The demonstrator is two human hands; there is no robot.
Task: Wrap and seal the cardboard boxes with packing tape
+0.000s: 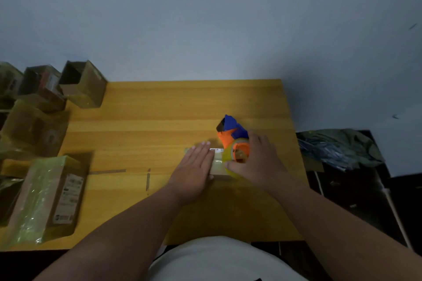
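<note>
A small cardboard box (218, 166) lies on the wooden table (159, 120), a little toward four o'clock from the table's middle, mostly hidden under the two hands. A white label strip shows at its far edge, and shiny tape crosses its top.

The left hand (194, 171) lies flat on the box, fingers straight and together, pointing to twelve o'clock; it presses rather than grips. The right hand (258, 162) is curled round a tape dispenser (233, 138), holding it by the yellowish roll of tape (236, 155) and its orange hub. The dispenser's blue and orange head juts toward eleven o'clock from that hand, and the roll touches the box's three o'clock end.

At eight o'clock on the table lies one larger box (48, 196), wrapped in glossy greenish tape, with a printed white label on its side. At ten o'clock stands an open box (83, 84), flaps up; its inside is dark, and whether anything is in it cannot be told. Further toward nine o'clock, at the table's edge, is a heap of more boxes (29, 107), some open and some taped; blur keeps the count uncertain, though at least three show.

At three o'clock, off the table, a crumpled heap of grey-green and blue plastic bags (338, 148) rests on a dark surface.
</note>
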